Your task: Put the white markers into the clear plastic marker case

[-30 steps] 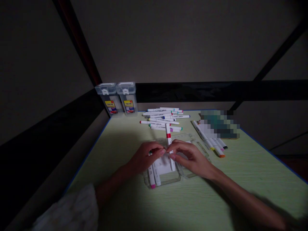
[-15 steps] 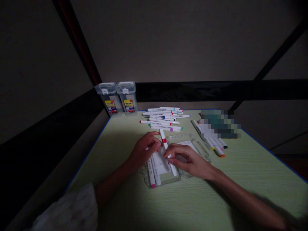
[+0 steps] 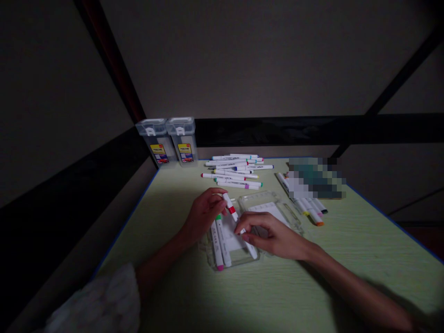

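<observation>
A white marker with a red band point(image 3: 231, 210) slants over an open clear plastic case point(image 3: 243, 263), its upper end leaning left. My right hand point(image 3: 268, 231) pinches the marker's lower half between thumb and fingers. At the upper end, my left hand point(image 3: 204, 212) is closed with thumb and index finger on the tip; its other fingers are curled. Beneath the hands, two white markers lie side by side along the case's left part: a pink-ended marker point(image 3: 216, 247) and a green-banded marker point(image 3: 224, 245). White paper point(image 3: 267, 210) shows inside the case.
Loose white markers point(image 3: 232, 172) with coloured ends are heaped at the table's back. Two lidded clear boxes point(image 3: 183, 143) with yellow labels stand at the back left. More thick markers point(image 3: 307, 206) lie right, beside a pixelated object point(image 3: 319, 178). The table point(image 3: 194, 300) has a blue edge.
The red-banded marker has tipped from nearly upright to leaning left, and its lower end has come down toward the case. My left hand has moved up to its upper end.
</observation>
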`<state>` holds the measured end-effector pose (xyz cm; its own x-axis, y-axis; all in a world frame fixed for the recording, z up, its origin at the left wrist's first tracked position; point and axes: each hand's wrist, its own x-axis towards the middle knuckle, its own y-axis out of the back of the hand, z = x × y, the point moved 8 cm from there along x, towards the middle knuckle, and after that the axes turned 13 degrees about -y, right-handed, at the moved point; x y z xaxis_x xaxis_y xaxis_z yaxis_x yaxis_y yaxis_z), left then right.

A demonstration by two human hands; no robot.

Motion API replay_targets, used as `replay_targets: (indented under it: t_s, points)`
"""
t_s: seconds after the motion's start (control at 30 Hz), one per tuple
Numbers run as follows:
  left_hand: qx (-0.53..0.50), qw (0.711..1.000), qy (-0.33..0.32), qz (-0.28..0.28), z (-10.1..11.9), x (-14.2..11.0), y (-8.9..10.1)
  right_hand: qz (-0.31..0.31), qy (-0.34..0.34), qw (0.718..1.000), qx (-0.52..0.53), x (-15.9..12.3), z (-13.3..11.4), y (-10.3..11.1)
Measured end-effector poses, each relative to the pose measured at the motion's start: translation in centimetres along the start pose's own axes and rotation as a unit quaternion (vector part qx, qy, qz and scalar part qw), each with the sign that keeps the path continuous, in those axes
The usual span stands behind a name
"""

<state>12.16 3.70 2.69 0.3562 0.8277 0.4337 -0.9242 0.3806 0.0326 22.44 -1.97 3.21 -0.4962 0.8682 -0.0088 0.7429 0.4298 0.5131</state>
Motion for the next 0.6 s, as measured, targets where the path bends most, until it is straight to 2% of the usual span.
replay_targets:
  t_s: [0.37,0.6]
  points:
    - [-0.002,1.000,0.005,0.013,-0.53,0.05,0.27,-0.015,-0.006,1.000,-0.024,0.04,-0.04,-0.23]
    - [-0.005,0.999,0.018,0.039,-0.65,0.14,0.77,-0.011,0.024,0.998,-0.060,-0.15,-0.59,-0.31]
